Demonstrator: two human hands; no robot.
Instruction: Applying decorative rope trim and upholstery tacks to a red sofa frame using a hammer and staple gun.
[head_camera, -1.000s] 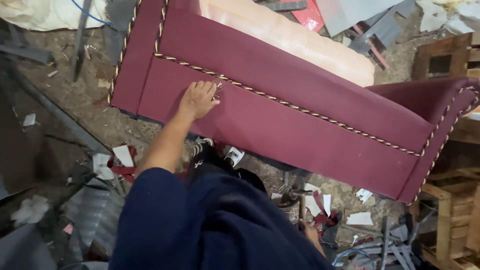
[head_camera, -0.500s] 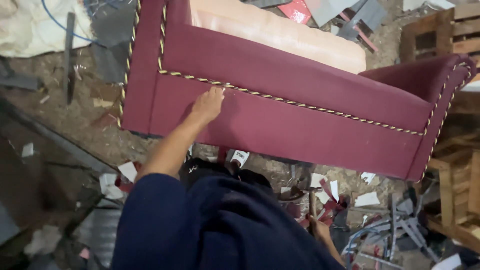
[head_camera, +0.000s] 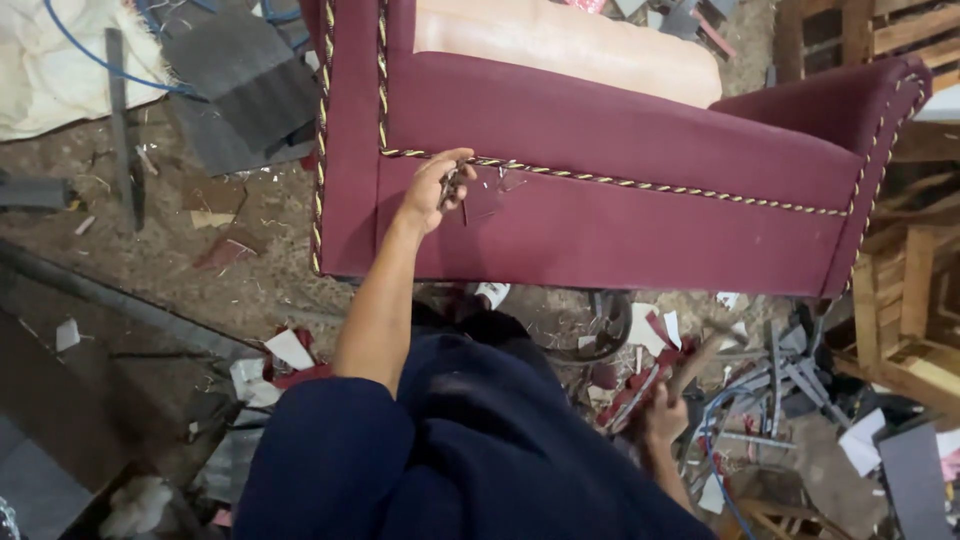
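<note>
Overhead, maroon sofa (head_camera: 640, 200) with twisted cord trim (head_camera: 640, 183), left hand (head_camera: 432, 190) pinching trim, right hand (head_camera: 663, 418) gripping hammer handle (head_camera: 695, 362).

No packages, labels, signs or screens show anywhere in the head view. The pale scraps scattered over the floor (head_camera: 250, 290), near and to the right, are too small and blurred to tell whether any of them is a label.
</note>
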